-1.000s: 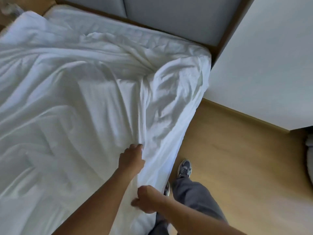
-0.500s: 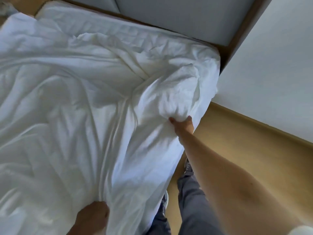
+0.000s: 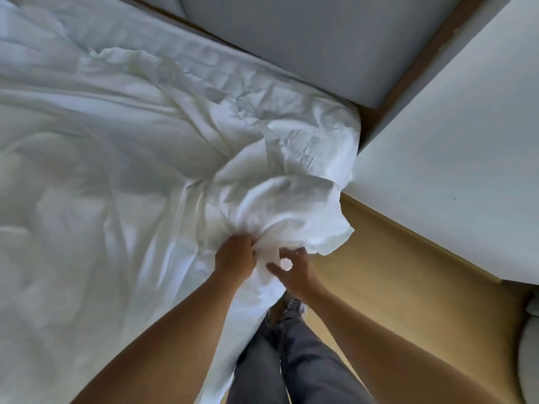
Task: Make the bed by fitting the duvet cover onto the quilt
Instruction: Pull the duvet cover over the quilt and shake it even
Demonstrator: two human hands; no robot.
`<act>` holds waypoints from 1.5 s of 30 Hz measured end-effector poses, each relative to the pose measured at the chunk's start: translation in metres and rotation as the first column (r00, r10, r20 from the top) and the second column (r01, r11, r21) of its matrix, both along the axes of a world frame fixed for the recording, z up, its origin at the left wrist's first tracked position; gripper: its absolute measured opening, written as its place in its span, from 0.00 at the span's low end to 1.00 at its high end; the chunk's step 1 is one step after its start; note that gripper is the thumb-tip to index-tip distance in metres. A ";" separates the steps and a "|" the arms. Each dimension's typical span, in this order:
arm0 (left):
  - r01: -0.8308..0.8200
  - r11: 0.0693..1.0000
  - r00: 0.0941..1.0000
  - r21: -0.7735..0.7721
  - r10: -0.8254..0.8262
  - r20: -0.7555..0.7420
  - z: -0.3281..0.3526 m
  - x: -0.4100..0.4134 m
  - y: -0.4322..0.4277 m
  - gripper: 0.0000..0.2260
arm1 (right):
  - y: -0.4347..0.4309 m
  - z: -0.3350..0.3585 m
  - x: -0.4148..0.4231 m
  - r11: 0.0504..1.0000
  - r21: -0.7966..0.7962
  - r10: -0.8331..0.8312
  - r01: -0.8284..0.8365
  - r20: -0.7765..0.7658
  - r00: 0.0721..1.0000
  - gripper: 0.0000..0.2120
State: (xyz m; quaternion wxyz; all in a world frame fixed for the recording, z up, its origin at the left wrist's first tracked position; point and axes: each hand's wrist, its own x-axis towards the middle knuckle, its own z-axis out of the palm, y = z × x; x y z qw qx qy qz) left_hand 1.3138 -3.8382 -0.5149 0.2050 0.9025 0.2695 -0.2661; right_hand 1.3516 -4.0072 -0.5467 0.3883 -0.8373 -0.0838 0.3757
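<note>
The left hand (image 3: 234, 258) grips a bunch of the white duvet cover (image 3: 280, 199) in the middle of the frame, fingers curled tight. The right hand (image 3: 294, 268) pinches the cloth just beside it, thumb out. The wooden floor (image 3: 393, 287) and grey trouser legs (image 3: 291, 360) lie below. Half a second ago the hands were far apart.

Bare wooden floor (image 3: 379, 287) lies open beside the bed, hemmed by the white wall (image 3: 452, 156).
</note>
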 end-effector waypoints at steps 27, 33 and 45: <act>0.060 0.959 0.919 -0.276 0.055 0.390 0.117 0.033 0.043 0.06 | 0.069 0.163 0.082 0.962 -0.030 -0.273 0.273 -0.202 0.941 0.23; -0.173 0.896 0.838 -0.409 0.352 0.416 0.117 0.040 0.054 0.05 | 0.044 0.189 0.134 0.899 0.129 -0.189 0.418 -0.747 0.637 0.17; -0.416 0.835 0.753 -0.361 0.538 0.378 0.151 0.070 0.072 0.04 | 0.068 0.191 0.190 0.993 0.071 0.120 -0.098 -0.691 0.713 0.18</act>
